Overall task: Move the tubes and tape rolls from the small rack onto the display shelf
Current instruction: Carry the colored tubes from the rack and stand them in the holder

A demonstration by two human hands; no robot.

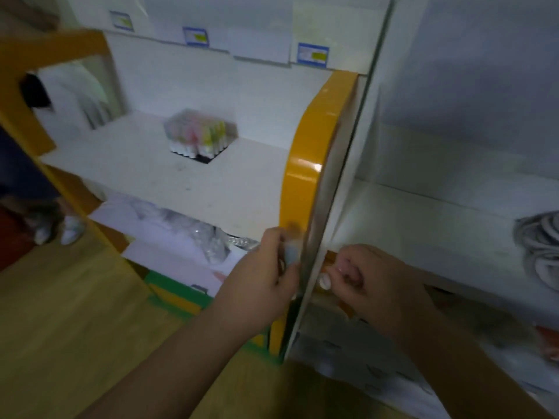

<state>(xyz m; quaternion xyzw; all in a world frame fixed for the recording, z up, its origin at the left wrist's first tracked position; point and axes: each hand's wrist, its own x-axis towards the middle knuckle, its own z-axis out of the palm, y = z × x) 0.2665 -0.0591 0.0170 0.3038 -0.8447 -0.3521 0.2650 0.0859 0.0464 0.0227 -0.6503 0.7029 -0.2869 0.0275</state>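
The white display shelf (423,207) fills your right side, and the small rack (314,164) with its orange frame stands to its left; the rack's curved orange end panel runs between your 2 hands. On the rack's white upper tier sits 1 clear pack of tubes (199,133), their long axes upright, well apart from both hands and up and to the left of them. Your left hand (266,267) is the nearer of the 2, being on the rack's side of the panel. Its fingers are curled round something small and pale at the panel's edge; blur hides what it is. Your right hand (372,276) hangs low at the shelf's front lip, fingers curled inward, and I cannot tell whether they hold anything. Grey coiled cable (541,249) lies on the shelf at far right. No tape rolls are identifiable.
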